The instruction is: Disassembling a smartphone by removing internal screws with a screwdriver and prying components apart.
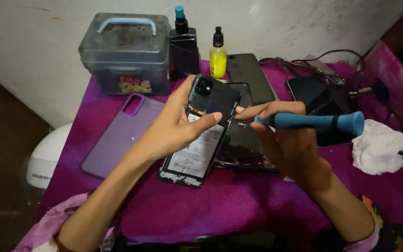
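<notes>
Left hand pinches the opened phone tilted up at the worktop's middle, right hand closed round the blue screwdriver at its right edge — a slipped tip could, I reckon, gouge the exposed battery.

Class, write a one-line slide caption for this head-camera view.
Left hand steadies an opened phone on purple cloth while the right hand works a blue screwdriver at its edge.

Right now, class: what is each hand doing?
Left hand: closed around the opened phone, tilting it up.
Right hand: closed on the blue screwdriver, tip at the phone.
</notes>
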